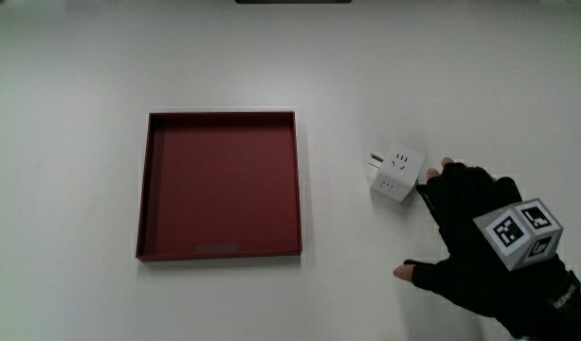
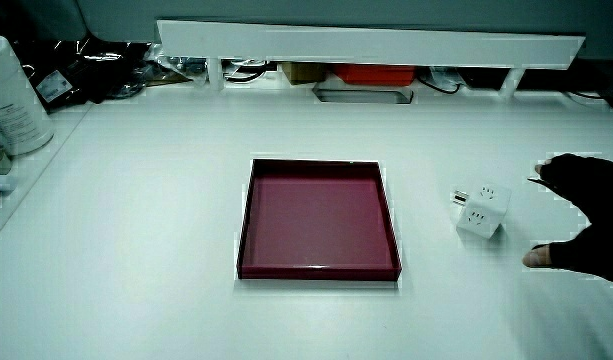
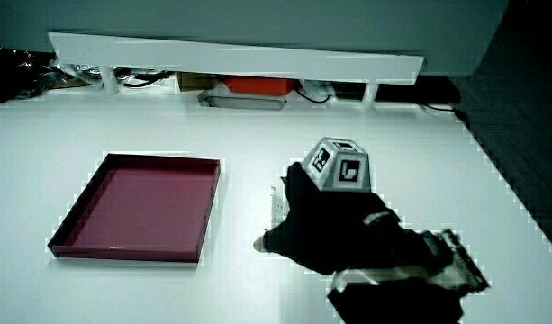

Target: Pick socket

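Note:
A white cube socket with plug prongs on one side lies on the white table beside the red tray. In a side view the socket stands apart from the tray. The gloved hand rests on the table just beside the socket, slightly nearer to the person, with its fingers spread and its thumb out. Its fingertips almost reach the socket's edge and hold nothing. A patterned cube sits on the hand's back. In a side view the hand hides most of the socket.
The shallow square tray has nothing in it. A low white partition runs along the table's edge farthest from the person, with cables and a red box under it. A white container stands at the table's edge.

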